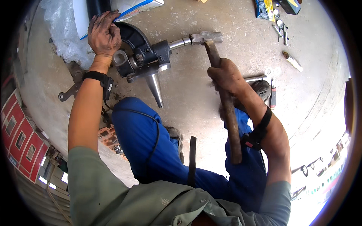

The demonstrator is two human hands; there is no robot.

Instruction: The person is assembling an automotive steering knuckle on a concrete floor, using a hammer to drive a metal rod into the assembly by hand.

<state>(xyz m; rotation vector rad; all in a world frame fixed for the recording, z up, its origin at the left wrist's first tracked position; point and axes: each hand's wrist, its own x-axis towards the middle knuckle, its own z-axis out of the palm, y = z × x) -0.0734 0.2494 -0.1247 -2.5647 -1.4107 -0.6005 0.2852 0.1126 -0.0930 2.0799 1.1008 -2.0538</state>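
My right hand (228, 76) grips the wooden handle of a sledgehammer (230, 120). The steel hammer head lies in line with a shiny round metal pin (179, 44), its face at or very near the pin's outer end. That pin sticks out sideways from a dark steering knuckle (145, 62), whose tapered bright spindle (154, 88) points toward me. My left hand (104, 34) lies on the black curved metal part (132, 34) behind the knuckle, fingers stretched over it. What is under the palm is hidden.
Clear plastic wrap (64, 30) and a white-and-blue box (139, 8) lie at the far left. A rusty metal arm (71, 90) is beside my left forearm. Loose tools (281, 30) lie at the far right, with a wrench (256, 78) near my right foot. A cable (152, 132) crosses my left leg.
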